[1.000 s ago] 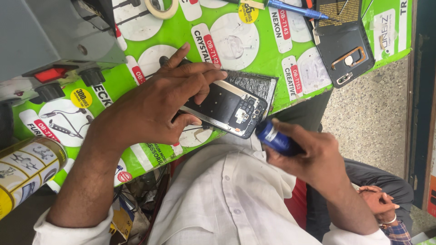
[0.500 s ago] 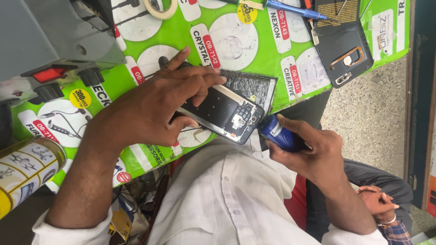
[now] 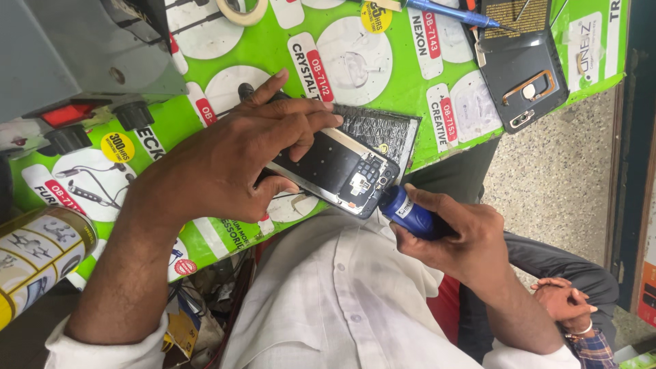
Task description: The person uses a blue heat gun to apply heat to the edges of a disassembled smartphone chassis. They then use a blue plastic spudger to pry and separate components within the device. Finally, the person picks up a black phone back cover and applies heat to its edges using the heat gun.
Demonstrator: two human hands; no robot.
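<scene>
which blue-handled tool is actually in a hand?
The stubby blue screwdriver in the right hand, tip at the opened phone. The slim blue one lies untouched.

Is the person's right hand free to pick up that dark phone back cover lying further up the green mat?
Probably not as things stand: the right hand is wrapped around a blue screwdriver set against the opened phone. The back cover lies uncovered, apart from both hands.

An opened black phone [image 3: 339, 167] lies tilted at the green table's edge, blue screwdriver [image 3: 408, 212] touching its corner
</scene>
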